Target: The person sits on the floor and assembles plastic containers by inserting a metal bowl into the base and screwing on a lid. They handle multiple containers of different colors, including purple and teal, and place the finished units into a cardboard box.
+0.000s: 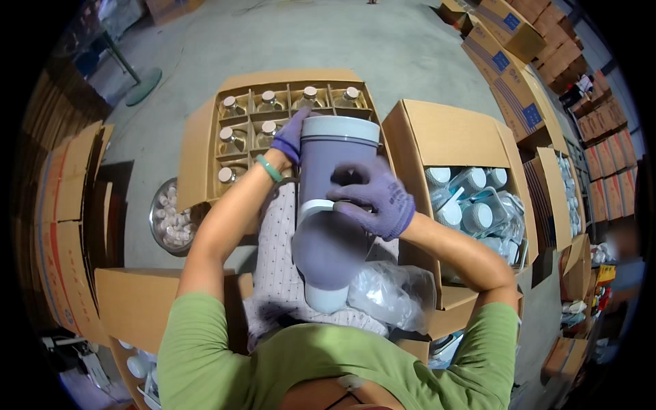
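Fingers [358, 194] of the right hand [384, 198] curl over the purple jug [316, 167] beneath them, grip unclear; the left hand [292, 139] clasps the jug's far left side. Beyond the jug stand bottles [309, 99]; to its right lie pale-blue parts [476, 217].

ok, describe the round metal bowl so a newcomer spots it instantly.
Find the open brown cardboard carton whose grid holds clear, pale-capped bottles. Just left of its near corner sits the round metal bowl. Its curved rim and heap of small whitish pieces distinguish it from the boxy cartons around.
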A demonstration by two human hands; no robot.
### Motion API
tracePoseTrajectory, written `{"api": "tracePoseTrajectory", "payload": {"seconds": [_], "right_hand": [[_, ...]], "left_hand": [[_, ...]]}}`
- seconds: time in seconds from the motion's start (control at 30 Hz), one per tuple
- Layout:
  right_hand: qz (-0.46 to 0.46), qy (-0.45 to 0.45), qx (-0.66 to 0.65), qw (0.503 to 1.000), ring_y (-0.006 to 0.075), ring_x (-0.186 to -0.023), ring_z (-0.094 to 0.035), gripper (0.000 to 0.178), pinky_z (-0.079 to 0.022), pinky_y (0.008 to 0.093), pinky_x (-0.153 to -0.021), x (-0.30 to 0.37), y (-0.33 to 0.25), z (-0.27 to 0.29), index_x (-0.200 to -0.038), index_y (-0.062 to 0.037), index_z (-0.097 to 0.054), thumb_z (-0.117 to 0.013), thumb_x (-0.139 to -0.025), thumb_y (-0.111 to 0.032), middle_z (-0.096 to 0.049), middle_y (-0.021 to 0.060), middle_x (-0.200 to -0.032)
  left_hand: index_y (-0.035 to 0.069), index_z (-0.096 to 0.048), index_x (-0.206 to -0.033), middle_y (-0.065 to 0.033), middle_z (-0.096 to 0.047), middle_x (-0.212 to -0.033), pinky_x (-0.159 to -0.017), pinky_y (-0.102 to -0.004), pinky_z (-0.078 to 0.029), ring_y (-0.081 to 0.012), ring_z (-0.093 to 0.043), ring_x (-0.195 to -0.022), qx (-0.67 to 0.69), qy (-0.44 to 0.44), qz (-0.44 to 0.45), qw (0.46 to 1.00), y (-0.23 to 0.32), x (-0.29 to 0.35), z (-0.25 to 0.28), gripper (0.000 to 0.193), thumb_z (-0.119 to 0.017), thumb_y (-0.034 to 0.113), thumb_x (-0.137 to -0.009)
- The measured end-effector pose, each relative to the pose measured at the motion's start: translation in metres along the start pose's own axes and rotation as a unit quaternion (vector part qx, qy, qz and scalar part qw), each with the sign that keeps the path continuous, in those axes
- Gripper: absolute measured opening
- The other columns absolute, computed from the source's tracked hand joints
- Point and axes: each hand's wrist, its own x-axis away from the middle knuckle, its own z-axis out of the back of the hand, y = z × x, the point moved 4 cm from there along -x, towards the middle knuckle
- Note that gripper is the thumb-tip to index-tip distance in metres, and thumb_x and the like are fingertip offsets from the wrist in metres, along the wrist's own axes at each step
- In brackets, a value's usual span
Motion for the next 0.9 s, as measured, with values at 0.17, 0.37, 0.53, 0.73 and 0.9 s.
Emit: {"api": "tracePoseTrajectory", "payload": {"seconds": [0.17,0.37,0.53,0.73,0.9], "right_hand": [[-0.068,0.190,-0.039,0.979,0.0390,-0.110,-0.055,0.039,-0.040,0.0456,-0.098,-0.054,0.056,0.021,-0.120,0.0019,-0.058,-0.059,-0.089,-0.021,-0.059,0.0241,-0.120],[-0.373,0.173,-0.630,0.659,0.0245,-0.116,-0.058,0.042,-0.046,0.0362,-0.100,-0.025,0.165,-0.060,-0.131,0.0066,-0.050,-0.051,-0.097,-0.017,-0.063,0.0159,-0.120],[-0.084,0.135,-0.317,0.935,0.0317,-0.129,-0.048,0.058,-0.039,0.0378,-0.108,-0.044,0.122,-0.027,-0.142,0.0055,-0.039,-0.058,-0.094,-0.021,-0.045,0.0223,-0.143],[-0.115,0.177,-0.427,0.879,0.0285,-0.127,-0.050,0.063,-0.038,0.0375,-0.108,-0.061,0.162,-0.057,-0.142,0.0047,-0.037,-0.064,-0.090,-0.019,-0.051,0.0207,-0.136],[-0.148,0.139,-0.217,0.955,0.0330,-0.116,-0.058,0.057,-0.046,0.0387,-0.100,-0.072,0.250,-0.095,-0.135,0.0049,-0.043,-0.065,-0.087,-0.018,-0.057,0.0243,-0.125]], "left_hand": [[-0.001,-0.060,-0.119,-0.0142,-0.065,-0.112,-0.098,-0.0357,-0.047,-0.0225,-0.061,-0.105,-0.101,-0.022,-0.122,0.987,0.014,0.024,-0.001,0.051,-0.035,0.039,-0.101],[-0.003,-0.042,-0.140,-0.0202,-0.047,-0.142,-0.115,-0.0424,-0.029,-0.0309,-0.042,-0.135,-0.582,0.045,-0.380,0.718,0.087,0.149,-0.083,0.054,-0.042,0.030,-0.098],[-0.008,-0.033,-0.144,-0.0236,-0.043,-0.144,-0.110,-0.0405,-0.035,-0.0327,-0.043,-0.133,-0.536,0.068,-0.272,0.797,0.090,0.114,-0.048,0.068,-0.063,0.013,-0.086],[0.002,-0.056,-0.124,-0.0256,-0.049,-0.135,-0.107,-0.0492,-0.034,-0.0382,-0.051,-0.121,-0.644,-0.100,-0.414,0.635,0.116,0.099,-0.065,0.047,-0.062,0.026,-0.084],[0.001,-0.055,-0.133,-0.0151,-0.061,-0.127,-0.100,-0.0310,-0.043,-0.0229,-0.056,-0.117,-0.402,0.117,-0.289,0.861,0.124,0.002,0.009,0.045,-0.056,0.026,-0.095]]}}
